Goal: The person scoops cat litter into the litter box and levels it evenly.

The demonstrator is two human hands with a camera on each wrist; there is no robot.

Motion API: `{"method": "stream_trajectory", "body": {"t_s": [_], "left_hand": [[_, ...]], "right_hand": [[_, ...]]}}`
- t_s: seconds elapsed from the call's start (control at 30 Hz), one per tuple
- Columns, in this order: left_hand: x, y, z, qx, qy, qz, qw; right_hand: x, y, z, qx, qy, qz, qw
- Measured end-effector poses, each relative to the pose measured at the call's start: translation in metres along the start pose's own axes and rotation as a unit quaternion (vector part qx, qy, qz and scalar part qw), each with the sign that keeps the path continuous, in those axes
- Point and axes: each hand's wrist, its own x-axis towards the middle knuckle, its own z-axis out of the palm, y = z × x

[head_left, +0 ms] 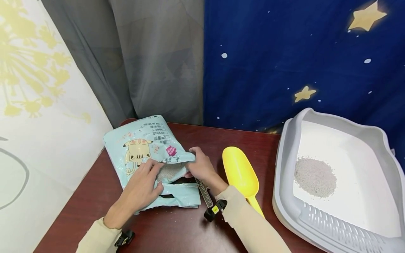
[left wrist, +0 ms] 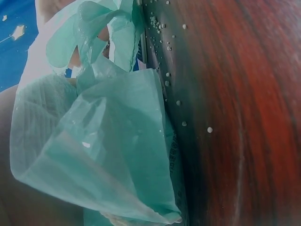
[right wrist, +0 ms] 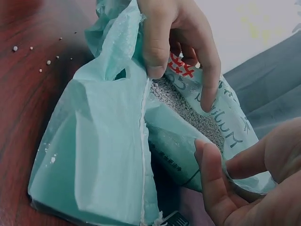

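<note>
A light-blue cat litter bag [head_left: 148, 140], printed with a cartoon cat, lies with its torn mouth toward me. Grey litter granules [head_left: 169, 171] show inside the opening. At the left of the mouth, my left hand [head_left: 142, 184] holds the bag, its thumb on the near panel and its fingers bent at the far edge. My right hand [head_left: 200, 165] pinches the bag's rim at the right corner, thumb and fingers on either side of the film in the right wrist view. The left wrist view shows mostly the crumpled bag flap [left wrist: 117, 141] with its cut-out handle.
A yellow scoop [head_left: 240, 172] lies right of my right forearm. Farther right stands a grey-rimmed litter box [head_left: 284, 175] with a patch of litter [head_left: 316, 177] on its white floor. Loose granules [left wrist: 209, 130] dot the dark red table [head_left: 177, 228]. Curtains [head_left: 164, 63] hang behind.
</note>
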Motion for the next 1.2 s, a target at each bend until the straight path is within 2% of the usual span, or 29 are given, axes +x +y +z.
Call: {"method": "stream_trajectory", "body": {"t_s": [0.23,0.4,0.5,0.87,1.03,1.2], "left_hand": [[0.000,-0.001,-0.001,-0.003,0.002,0.003,1.0000],[0.000,-0.001,-0.003,-0.005,0.001,-0.003,1.0000],[0.000,0.000,-0.004,-0.006,-0.002,-0.005,1.0000],[0.002,0.002,-0.003,-0.006,-0.005,-0.001,1.0000],[0.003,0.002,-0.001,-0.006,-0.004,-0.001,1.0000],[0.006,0.005,0.000,-0.002,-0.001,-0.016,0.9999]], "right_hand": [[-0.001,0.002,0.003,0.058,-0.003,0.024,0.998],[-0.012,0.008,0.016,0.161,-0.011,0.035,0.986],[-0.020,0.014,0.024,0.195,-0.023,0.037,0.980],[-0.032,0.026,0.040,0.234,-0.049,0.052,0.970],[-0.031,0.026,0.048,0.239,-0.028,0.074,0.968],[-0.027,0.023,0.056,0.240,-0.013,0.095,0.966]]}}
